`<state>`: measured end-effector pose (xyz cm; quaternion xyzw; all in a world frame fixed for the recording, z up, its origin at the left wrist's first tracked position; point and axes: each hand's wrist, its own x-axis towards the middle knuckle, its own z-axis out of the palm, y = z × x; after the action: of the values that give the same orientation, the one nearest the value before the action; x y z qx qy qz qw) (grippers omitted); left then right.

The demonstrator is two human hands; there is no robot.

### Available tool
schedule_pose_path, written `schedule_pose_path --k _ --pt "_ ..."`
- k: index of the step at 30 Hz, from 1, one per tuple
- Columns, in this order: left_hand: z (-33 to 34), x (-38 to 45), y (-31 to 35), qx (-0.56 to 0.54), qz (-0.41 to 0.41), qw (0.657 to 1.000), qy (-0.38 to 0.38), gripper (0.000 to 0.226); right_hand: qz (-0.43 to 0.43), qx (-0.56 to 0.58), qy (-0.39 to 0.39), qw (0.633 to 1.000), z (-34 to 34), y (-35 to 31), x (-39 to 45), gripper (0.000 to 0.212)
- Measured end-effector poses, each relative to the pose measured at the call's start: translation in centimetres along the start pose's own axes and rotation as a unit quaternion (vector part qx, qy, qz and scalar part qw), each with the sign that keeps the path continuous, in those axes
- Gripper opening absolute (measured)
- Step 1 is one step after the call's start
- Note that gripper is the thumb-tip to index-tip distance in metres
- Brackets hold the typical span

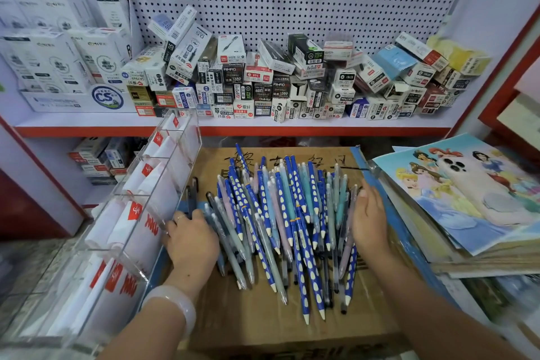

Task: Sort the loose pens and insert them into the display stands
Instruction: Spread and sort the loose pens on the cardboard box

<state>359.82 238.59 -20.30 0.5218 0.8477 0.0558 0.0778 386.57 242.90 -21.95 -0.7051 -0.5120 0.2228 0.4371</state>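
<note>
Loose pens (280, 222) heaped on flattened cardboard box (263, 327), mostly blue with white dots, some pastel and grey, tips pointing near side. Likely light, stiff, smooth barrels, prone to rolling and sliding off heap; best pinched mid-barrel, a few same-colour ones at a time. Left hand (191, 238) at left edge of heap, fingers curled down among dark pens there; actual grip unclear. Right hand (368, 221) flat against right edge, fingers straight, holding nothing. Clear acrylic display stand (140, 213) just left of box, tilted, compartments lined with white and red cards, no pens inside seen. Smartphone (485, 190) on stacked princess books (455, 213) at right. Boxed refills (263, 82) on shelf behind.
</note>
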Motion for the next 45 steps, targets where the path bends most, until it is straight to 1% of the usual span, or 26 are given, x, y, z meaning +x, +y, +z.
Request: schedule_pose_path --k 3,6,8,9,11,12,14,15,18,20,21,23,24,25,27,29,30,31,32,33,34,36,38,40,43,45 --pt "0.1 -0.5 -0.2 0.004 0.037 0.999 0.004 0.032 -0.006 0.017 0.042 0.999 0.1 -1.9 0.3 0.043" --pt "0.7 -0.2 -0.5 -0.039 0.070 0.997 0.005 0.027 -0.061 0.020 0.050 0.997 1.0 -5.0 0.8 0.040" --pt "1.2 0.1 -0.9 -0.094 0.092 0.991 0.012 0.023 -0.109 -0.001 0.016 0.994 2.6 -7.3 1.6 0.036" --pt "1.4 0.2 -1.1 -0.127 0.105 0.986 0.017 0.020 -0.137 -0.033 -0.014 0.990 3.7 -8.4 2.2 0.033" --pt "1.5 0.2 -1.2 -0.179 0.124 0.976 0.030 0.012 -0.189 -0.129 -0.081 0.970 6.7 -10.6 3.6 0.030" --pt "1.4 0.1 -1.2 -0.202 0.124 0.971 0.034 0.009 -0.200 -0.186 -0.109 0.956 8.3 -11.8 4.2 0.029" --pt "1.4 0.2 -1.1 -0.236 0.117 0.964 0.039 0.007 -0.186 -0.299 -0.157 0.923 11.7 -13.9 5.4 0.028" --pt "1.5 0.3 -1.0 -0.239 0.113 0.963 0.042 0.009 -0.173 -0.341 -0.179 0.907 13.3 -14.7 5.8 0.028" --pt "2.0 0.8 -1.0 -0.233 0.108 0.966 0.039 0.030 -0.130 -0.394 -0.232 0.880 17.7 -15.7 7.0 0.036" --pt "2.5 0.9 -1.1 -0.214 0.108 0.970 0.040 0.037 -0.111 -0.418 -0.240 0.869 19.6 -15.6 7.6 0.035" --pt "2.7 0.9 -1.1 -0.210 0.115 0.970 0.046 0.038 -0.104 -0.427 -0.235 0.867 20.0 -15.6 7.8 0.031" --pt "2.9 0.9 -1.0 -0.199 0.122 0.971 0.057 0.039 -0.093 -0.422 -0.239 0.870 20.5 -15.8 8.2 0.017" --pt "3.0 0.8 -1.0 -0.190 0.122 0.973 0.055 0.038 -0.087 -0.404 -0.239 0.879 20.5 -15.9 8.3 0.011" --pt "3.0 0.7 -1.0 -0.186 0.125 0.973 0.060 0.037 -0.088 -0.373 -0.228 0.895 20.5 -16.1 8.6 0.010" --pt "2.5 0.4 -1.0 -0.192 0.128 0.971 0.070 0.036 -0.106 -0.281 -0.187 0.935 19.7 -16.8 9.1 0.016" --pt "1.8 0.1 -0.8 -0.195 0.116 0.973 0.040 0.039 -0.110 -0.147 -0.159 0.970 17.5 -18.2 8.9 0.030" --pt "1.5 -0.1 -0.8 -0.203 0.108 0.973 0.030 0.041 -0.094 -0.069 -0.151 0.982 15.9 -19.0 8.7 0.034" --pt "1.1 -0.3 -0.6 -0.215 0.097 0.972 0.021 0.043 -0.077 -0.004 -0.148 0.986 14.1 -19.6 8.2 0.034" --pt "0.8 -0.5 -0.4 -0.229 0.085 0.970 0.015 0.043 -0.071 0.015 -0.156 0.985 12.1 -20.0 7.4 0.032" --pt "0.6 -0.5 -0.3 -0.242 0.073 0.968 0.006 0.042 -0.078 -0.009 -0.181 0.980 10.2 -20.2 6.5 0.031" --pt "0.2 -0.5 -0.1 -0.250 0.057 0.967 -0.009 0.043 -0.093 -0.067 -0.218 0.969 8.4 -20.0 5.2 0.029" --pt "0.1 -0.5 0.1 -0.273 0.018 0.961 -0.037 0.044 -0.118 -0.194 -0.293 0.929 5.7 -18.6 2.0 0.023" --pt "0.0 -0.5 0.5 -0.296 -0.024 0.953 -0.058 0.045 -0.120 -0.247 -0.345 0.898 4.9 -16.8 -1.1 0.024" --pt "0.0 -0.6 0.8 -0.316 -0.061 0.944 -0.073 0.046 -0.127 -0.275 -0.348 0.888 5.7 -15.4 -3.5 0.028" --pt "-0.1 -0.7 1.1 -0.362 -0.112 0.922 -0.076 0.047 -0.162 -0.314 -0.323 0.878 7.6 -14.6 -5.4 0.032" --pt "-0.1 -0.6 1.1 -0.376 -0.129 0.914 -0.076 0.050 -0.177 -0.313 -0.297 0.885 7.9 -14.6 -5.7 0.038"
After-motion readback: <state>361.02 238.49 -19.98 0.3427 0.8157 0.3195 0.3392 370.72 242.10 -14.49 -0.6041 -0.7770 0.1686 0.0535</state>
